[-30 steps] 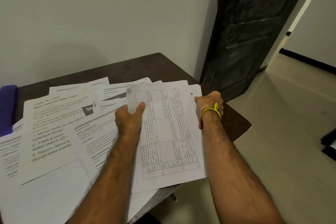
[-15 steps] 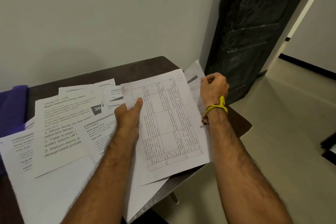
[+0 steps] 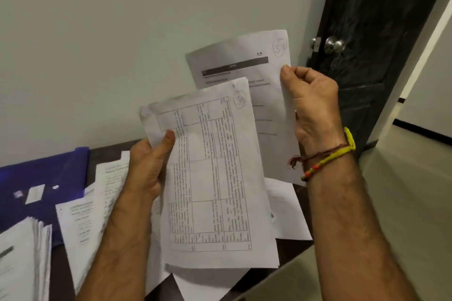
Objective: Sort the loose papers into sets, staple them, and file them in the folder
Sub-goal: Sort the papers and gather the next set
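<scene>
Now left hand [image 3: 149, 166] pinches table sheet [image 3: 215, 178] at frame centre, thumb on top; right hand [image 3: 310, 102] pinches headed sheet [image 3: 244, 66] upper right. Thin edge grips — sheets may slip onto loose papers [image 3: 80, 215] lower left, mixing sets.

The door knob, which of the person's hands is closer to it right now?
Right. The right hand, pinching the sheet with the dark header bar, is up just below and left of the door knob. The left hand grips the table-printed sheet much farther left and lower.
</scene>
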